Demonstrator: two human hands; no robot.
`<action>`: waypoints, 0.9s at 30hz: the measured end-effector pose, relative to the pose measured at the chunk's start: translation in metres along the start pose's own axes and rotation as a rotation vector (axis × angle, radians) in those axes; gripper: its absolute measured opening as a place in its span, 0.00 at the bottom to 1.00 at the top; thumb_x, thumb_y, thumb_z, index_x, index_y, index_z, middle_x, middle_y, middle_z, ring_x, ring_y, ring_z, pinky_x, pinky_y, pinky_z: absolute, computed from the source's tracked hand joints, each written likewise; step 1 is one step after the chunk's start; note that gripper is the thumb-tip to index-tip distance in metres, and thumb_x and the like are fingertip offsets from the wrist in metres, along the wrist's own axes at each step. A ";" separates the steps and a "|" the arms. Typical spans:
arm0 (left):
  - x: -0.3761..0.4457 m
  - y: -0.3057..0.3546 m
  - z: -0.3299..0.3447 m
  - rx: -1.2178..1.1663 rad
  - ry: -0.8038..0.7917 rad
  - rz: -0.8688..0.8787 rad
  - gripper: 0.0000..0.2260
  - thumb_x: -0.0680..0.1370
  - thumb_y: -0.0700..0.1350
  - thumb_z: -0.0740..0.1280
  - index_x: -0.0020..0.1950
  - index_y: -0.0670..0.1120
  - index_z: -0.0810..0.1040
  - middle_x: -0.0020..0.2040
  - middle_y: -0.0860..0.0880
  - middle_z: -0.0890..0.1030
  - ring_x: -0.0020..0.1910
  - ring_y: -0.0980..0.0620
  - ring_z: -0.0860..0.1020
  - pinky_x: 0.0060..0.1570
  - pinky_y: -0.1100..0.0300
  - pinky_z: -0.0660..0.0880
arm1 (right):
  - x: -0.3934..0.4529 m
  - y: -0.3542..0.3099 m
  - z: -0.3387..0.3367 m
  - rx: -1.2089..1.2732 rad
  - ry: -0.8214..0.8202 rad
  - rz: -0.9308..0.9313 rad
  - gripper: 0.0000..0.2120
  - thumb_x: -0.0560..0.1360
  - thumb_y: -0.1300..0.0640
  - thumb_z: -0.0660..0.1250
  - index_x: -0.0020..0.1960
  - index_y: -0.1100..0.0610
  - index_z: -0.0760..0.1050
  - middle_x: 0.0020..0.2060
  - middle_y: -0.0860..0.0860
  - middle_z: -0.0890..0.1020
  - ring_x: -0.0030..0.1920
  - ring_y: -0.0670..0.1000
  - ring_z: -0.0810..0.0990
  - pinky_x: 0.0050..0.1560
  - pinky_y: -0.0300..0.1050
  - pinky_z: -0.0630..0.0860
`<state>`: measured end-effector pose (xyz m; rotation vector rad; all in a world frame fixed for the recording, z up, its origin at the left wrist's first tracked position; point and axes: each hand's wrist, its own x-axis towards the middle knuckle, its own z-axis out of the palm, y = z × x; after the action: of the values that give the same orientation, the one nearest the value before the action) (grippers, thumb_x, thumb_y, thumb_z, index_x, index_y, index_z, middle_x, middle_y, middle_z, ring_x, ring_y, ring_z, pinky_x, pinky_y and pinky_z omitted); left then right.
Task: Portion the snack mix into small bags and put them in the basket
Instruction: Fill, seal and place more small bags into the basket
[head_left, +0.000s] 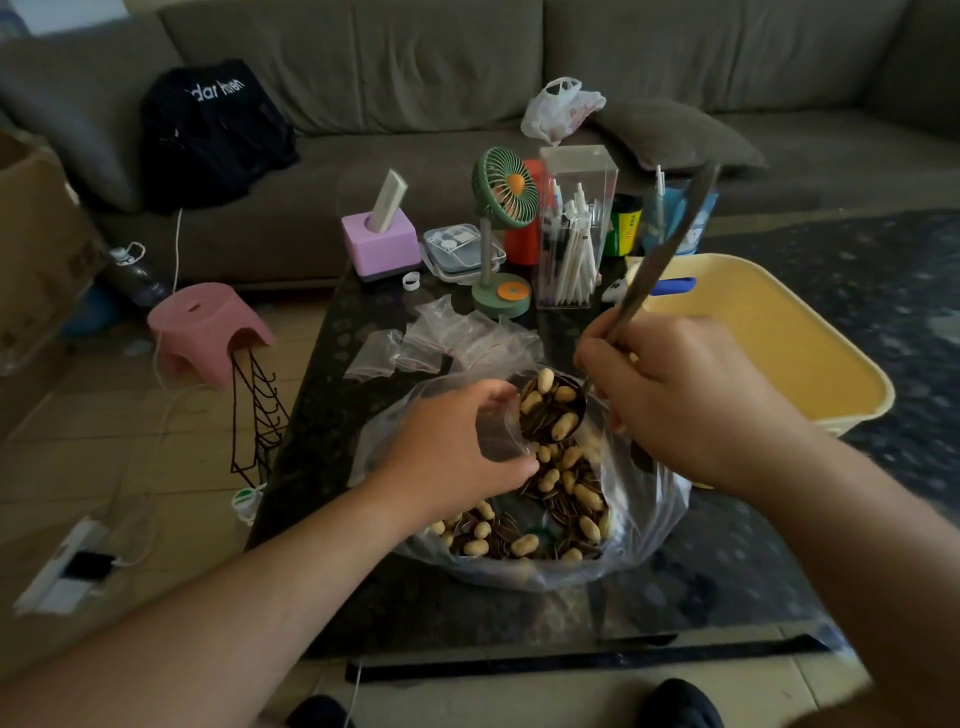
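A large clear plastic bag (649, 525) of snack mix (566, 504), peanuts and striped sunflower seeds, sits on the dark table. My left hand (447, 447) grips a small clear zip bag (501, 434) over the mix, its mouth facing right. My right hand (685, 395) holds a long metal spoon (553, 410) by its handle, the bowl heaped with mix at the small bag's mouth. A pile of empty small zip bags (447, 338) lies behind the big bag. The yellow basket (810, 332) stands at the right, its visible inside bare.
At the table's back stand a green desk fan (501, 228), a clear pen holder (574, 228), a purple tissue box (382, 241) and a small case (460, 252). A pink stool (208, 327) and cables lie on the floor to the left. A sofa runs behind.
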<state>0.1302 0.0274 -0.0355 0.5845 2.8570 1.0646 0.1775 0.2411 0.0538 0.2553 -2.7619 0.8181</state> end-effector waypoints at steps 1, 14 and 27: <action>0.000 0.001 0.002 -0.003 0.011 0.005 0.35 0.70 0.61 0.80 0.75 0.58 0.74 0.67 0.62 0.79 0.64 0.64 0.76 0.59 0.72 0.70 | 0.000 0.000 0.002 -0.044 0.009 -0.038 0.15 0.84 0.51 0.60 0.44 0.55 0.78 0.32 0.47 0.80 0.33 0.47 0.78 0.41 0.43 0.73; 0.000 0.001 0.019 -0.107 0.121 -0.039 0.30 0.71 0.59 0.81 0.71 0.58 0.77 0.61 0.62 0.81 0.60 0.67 0.77 0.57 0.72 0.72 | 0.001 -0.003 0.007 -0.198 0.049 -0.244 0.17 0.82 0.48 0.57 0.48 0.56 0.80 0.37 0.48 0.79 0.36 0.51 0.77 0.39 0.53 0.78; 0.001 -0.004 0.020 -0.125 0.129 -0.052 0.27 0.72 0.56 0.80 0.69 0.56 0.78 0.47 0.70 0.77 0.49 0.82 0.73 0.48 0.82 0.70 | -0.001 -0.004 0.008 -0.238 0.004 -0.321 0.15 0.83 0.47 0.59 0.55 0.53 0.82 0.42 0.47 0.81 0.39 0.48 0.78 0.42 0.50 0.80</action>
<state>0.1317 0.0374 -0.0527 0.4468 2.8669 1.3062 0.1783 0.2332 0.0485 0.6274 -2.6797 0.4051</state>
